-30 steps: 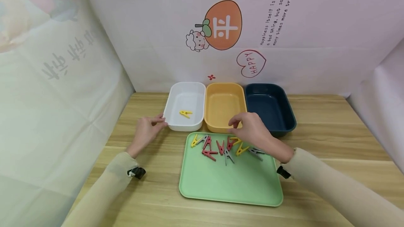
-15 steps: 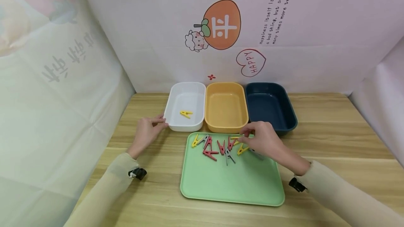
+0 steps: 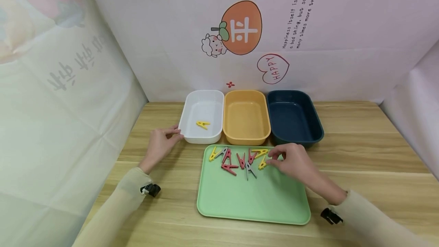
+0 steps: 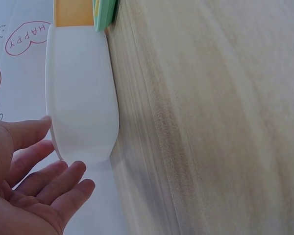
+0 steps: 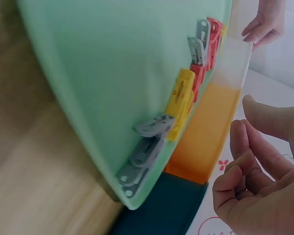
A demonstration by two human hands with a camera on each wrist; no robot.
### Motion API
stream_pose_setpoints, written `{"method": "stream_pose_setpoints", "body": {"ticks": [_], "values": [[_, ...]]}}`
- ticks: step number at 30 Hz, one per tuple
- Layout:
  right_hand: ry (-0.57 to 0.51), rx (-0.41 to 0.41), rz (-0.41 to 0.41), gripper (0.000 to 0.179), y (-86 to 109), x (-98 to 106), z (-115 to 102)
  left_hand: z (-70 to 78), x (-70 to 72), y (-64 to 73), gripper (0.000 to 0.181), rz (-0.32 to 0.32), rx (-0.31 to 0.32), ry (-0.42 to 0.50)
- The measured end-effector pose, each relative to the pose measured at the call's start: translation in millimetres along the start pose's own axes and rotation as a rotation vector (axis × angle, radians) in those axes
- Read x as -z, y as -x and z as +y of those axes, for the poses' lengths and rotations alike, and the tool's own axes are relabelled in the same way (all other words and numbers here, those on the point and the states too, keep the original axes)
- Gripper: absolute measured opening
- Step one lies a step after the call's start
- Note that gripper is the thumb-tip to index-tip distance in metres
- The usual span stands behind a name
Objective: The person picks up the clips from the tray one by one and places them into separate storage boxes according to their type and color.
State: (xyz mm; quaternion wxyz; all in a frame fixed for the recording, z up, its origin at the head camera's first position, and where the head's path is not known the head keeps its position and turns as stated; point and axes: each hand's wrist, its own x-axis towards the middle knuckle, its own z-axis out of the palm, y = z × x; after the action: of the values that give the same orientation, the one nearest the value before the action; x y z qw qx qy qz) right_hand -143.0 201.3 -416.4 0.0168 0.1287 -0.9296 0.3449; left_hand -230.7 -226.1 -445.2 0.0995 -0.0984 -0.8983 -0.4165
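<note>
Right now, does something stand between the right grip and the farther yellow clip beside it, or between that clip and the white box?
Nothing visible separates the right grip from that yellow clip. Toward the white box, the tray's rim and, seemingly, the orange box's near left corner lie between.

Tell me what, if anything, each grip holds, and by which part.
The right grip holds nothing. The left grip touches the white bin's near left corner; whether it pinches cannot be told.

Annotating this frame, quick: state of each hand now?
Left hand: open, fingertips at the white bin.
Right hand: open, nothing held, over the green tray.
</note>
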Motion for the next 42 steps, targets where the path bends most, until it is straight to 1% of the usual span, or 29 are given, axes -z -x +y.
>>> {"method": "stream_pose_setpoints", "body": {"ticks": [6,12,17,24,27,32,37,42], "values": [[-0.008,-0.003,0.006,0.009,8.6,-3.4,9.3,0.7,-1.9,1.0,0.026,0.002,0.014,0.011],[-0.008,-0.01,0.007,0.01,13.2,-4.6,13.7,1.2,-2.6,0.3,0.025,0.007,0.02,0.009],[-0.008,-0.035,0.006,0.012,15.7,-5.1,13.0,0.3,-2.8,-0.1,0.025,0.01,0.005,0.001],[-0.004,-0.051,-0.009,0.013,18.1,-6.1,12.4,0.2,-3.7,-0.8,0.024,0.018,-0.006,0.017],[-0.006,-0.053,-0.024,0.014,18.7,-6.9,13.0,0.8,-3.0,-0.9,0.022,0.016,-0.009,0.024],[0.005,-0.052,-0.081,0.017,19.5,-11.1,13.2,1.1,-3.3,-0.1,0.022,0.009,0.002,0.028],[0.024,-0.026,-0.128,0.017,18.0,-20.7,7.6,2.2,-2.0,-0.7,0.022,0.002,0.003,0.024],[0.046,-0.021,-0.148,0.021,14.9,-32.9,0.6,2.7,-2.2,-0.2,0.022,-0.002,0.01,0.018]]}}
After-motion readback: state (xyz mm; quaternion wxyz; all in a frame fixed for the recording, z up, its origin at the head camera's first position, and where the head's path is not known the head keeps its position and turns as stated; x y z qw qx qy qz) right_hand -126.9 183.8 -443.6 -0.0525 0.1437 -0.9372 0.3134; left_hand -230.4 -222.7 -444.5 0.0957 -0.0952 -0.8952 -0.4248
